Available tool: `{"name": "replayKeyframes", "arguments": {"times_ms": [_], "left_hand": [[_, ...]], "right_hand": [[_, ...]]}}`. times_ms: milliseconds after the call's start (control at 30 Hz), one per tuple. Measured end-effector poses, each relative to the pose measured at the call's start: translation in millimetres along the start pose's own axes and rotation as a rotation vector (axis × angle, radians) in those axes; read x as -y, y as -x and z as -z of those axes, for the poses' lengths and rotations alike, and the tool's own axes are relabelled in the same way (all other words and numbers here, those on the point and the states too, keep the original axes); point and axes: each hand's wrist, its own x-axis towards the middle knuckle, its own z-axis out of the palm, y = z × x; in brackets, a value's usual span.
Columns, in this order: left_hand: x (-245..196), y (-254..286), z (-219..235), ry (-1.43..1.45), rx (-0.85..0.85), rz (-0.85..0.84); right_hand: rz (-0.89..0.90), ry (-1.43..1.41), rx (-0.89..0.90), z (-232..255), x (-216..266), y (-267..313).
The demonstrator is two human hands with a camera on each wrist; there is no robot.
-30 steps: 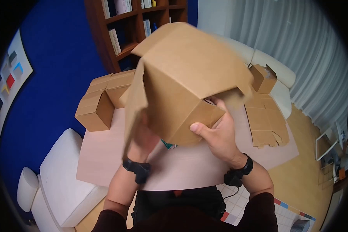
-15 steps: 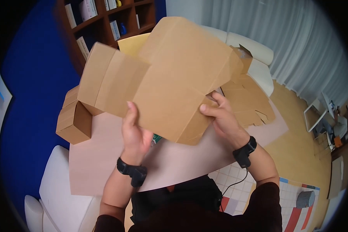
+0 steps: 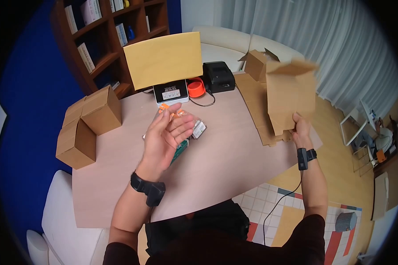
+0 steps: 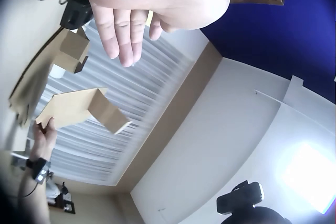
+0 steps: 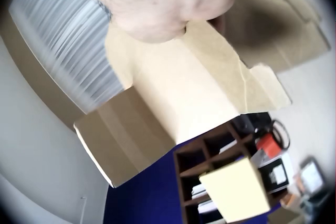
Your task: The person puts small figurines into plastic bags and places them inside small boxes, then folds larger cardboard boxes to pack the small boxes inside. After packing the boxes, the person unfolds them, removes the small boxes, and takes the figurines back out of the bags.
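Note:
My right hand (image 3: 301,128) grips the lower edge of an unfolded brown cardboard piece (image 3: 291,95), raised over a flat cardboard sheet (image 3: 252,104) at the table's right side. In the right wrist view the held cardboard (image 5: 184,87) shows its creases and a folded flap. Palm up and holding nothing, my left hand (image 3: 161,141) hovers near the middle of the table, fingers slightly bent. Partly hidden behind it lie a green item (image 3: 179,151) and small packaged items (image 3: 199,128).
Two closed boxes (image 3: 76,143) stand at the left. Toward the back are a yellow panel (image 3: 163,59), a device with a label (image 3: 171,94), an orange-red round object (image 3: 196,88) and a black machine (image 3: 219,76). An open box (image 3: 255,65) stands at the back right.
The right hand has carried the cardboard from the middle to the right. My left hand has let go of it and turned palm up. The items behind have come into view.

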Motion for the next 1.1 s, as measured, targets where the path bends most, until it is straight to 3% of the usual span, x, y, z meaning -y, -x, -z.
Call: {"name": "replayKeyframes", "arguments": {"times_ms": [133, 467, 533, 567, 633, 667, 733, 833, 867, 1000, 1100], "left_hand": [[-2, 11, 14, -0.058, -0.13, 0.017], [-32, 34, 77, -0.07, -0.227, -0.062], [-35, 39, 84, -0.062, -0.246, -0.078], [-36, 41, 89, -0.06, -0.244, -0.074], [-37, 45, 101, -0.054, -0.277, -0.094], [-38, 46, 103, -0.051, -0.275, -0.091], [-39, 47, 105, -0.036, -0.302, -0.09], [-43, 51, 102, -0.041, -0.304, -0.092], [-44, 52, 102, -0.041, -0.301, -0.094], [-54, 62, 107, -0.072, -0.34, -0.127], [-61, 67, 114, -0.079, -0.366, -0.157]], "right_hand": [[-0.106, 0.281, -0.136, 8, -7, 12], [-0.128, 0.527, -0.061, 30, -15, -3], [-0.095, 0.994, 0.085, 35, -6, 3], [-0.097, 0.997, 0.081, 39, -6, 5], [0.732, 2.07, -0.022, 45, -9, 9], [0.729, 2.073, -0.025, 32, -3, 22], [0.44, 1.99, -0.064, -20, 12, 59], [0.358, 1.767, -0.141, -42, 10, 59], [0.505, 1.633, -0.145, -37, 1, 48], [0.528, 1.425, -0.236, -50, -9, 21], [0.646, 1.422, -0.071, -62, -24, -19]]}}
